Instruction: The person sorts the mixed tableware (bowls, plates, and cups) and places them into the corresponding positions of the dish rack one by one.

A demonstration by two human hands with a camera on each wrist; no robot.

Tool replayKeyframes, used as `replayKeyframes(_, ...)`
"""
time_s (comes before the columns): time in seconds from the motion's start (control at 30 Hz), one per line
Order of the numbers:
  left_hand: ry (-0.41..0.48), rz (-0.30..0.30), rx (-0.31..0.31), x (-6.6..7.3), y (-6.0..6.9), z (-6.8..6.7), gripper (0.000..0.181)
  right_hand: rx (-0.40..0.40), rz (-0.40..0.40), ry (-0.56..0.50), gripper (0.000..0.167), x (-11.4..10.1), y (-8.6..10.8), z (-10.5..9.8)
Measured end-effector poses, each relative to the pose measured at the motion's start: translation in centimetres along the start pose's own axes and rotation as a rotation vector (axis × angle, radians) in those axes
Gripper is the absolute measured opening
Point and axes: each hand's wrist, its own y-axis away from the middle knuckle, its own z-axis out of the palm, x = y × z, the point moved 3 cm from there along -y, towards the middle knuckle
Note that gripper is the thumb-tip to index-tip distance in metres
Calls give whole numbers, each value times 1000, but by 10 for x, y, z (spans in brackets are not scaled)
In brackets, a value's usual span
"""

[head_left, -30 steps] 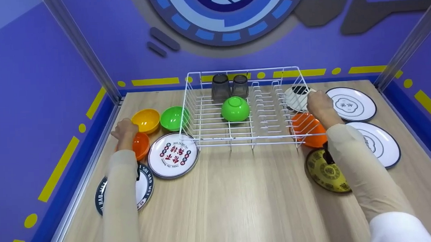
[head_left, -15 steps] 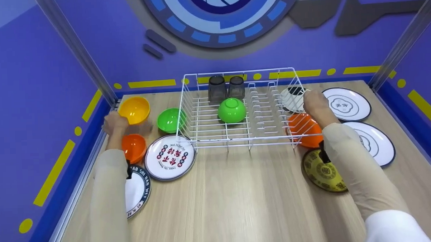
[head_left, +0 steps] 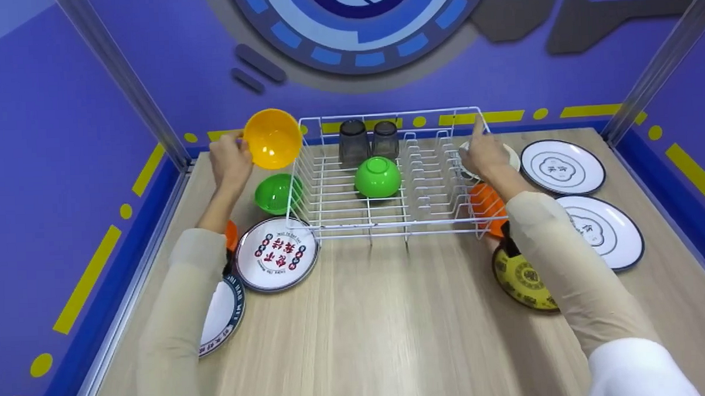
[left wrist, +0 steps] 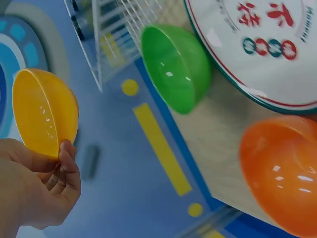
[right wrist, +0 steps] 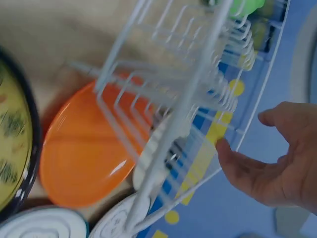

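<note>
My left hand pinches the rim of a yellow bowl, raised at the back left beside the white wire dish rack. In the left wrist view, thumb and fingers hold that bowl's edge. Below it a green bowl stands on the table against the rack's left side. Inside the rack, another green bowl lies upside down before two dark glasses. At the rack's right side is my right hand; the right wrist view shows its thumb and fingers spread apart, holding nothing.
An orange bowl and plates, one with red lettering, lie at left. Right of the rack are an orange plate, a cream plate, a yellow patterned plate and two white plates. Walls enclose the back and sides.
The left hand has lifted the yellow bowl off the table and moved it rightward toward the rack. My right hand has shifted slightly left, its fingers now extended from the rack's rim.
</note>
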Motion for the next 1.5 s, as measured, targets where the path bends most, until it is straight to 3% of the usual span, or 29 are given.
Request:
replayKeyframes(0.13, 39, 111, -16, 31, 9, 19, 31, -192, 18, -397, 88, -25, 4, 7)
replayKeyframes(0.27, 48, 209, -47, 57, 20, 39, 29, -415, 38, -780, 81, -54, 13, 13)
replayKeyframes(0.47, 174, 345, -156, 81, 33, 57, 25, -626, 7, -1062, 73, -101, 23, 20)
replayKeyframes(0.7, 240, 430, -182, 85, 42, 57, 23, -807, -11, -1219, 68, -135, 36, 31)
replayKeyframes(1.0, 243, 421, -225, 88, 55, 69, 23, -927, 22, -1362, 76, -139, 49, 46)
replayKeyframes(1.17, 271, 422, -262, 86, 53, 73, 27, -945, 18, -1372, 79, -142, 50, 51)
replayKeyframes(1.33, 227, 324, -270, 62, 49, 70, 33, -849, 6, -1384, 71, -145, 46, 50)
replayKeyframes(1.5, 7, 193, -244, 19, 52, 73, 34, -749, 5, -1413, 59, -147, 39, 46)
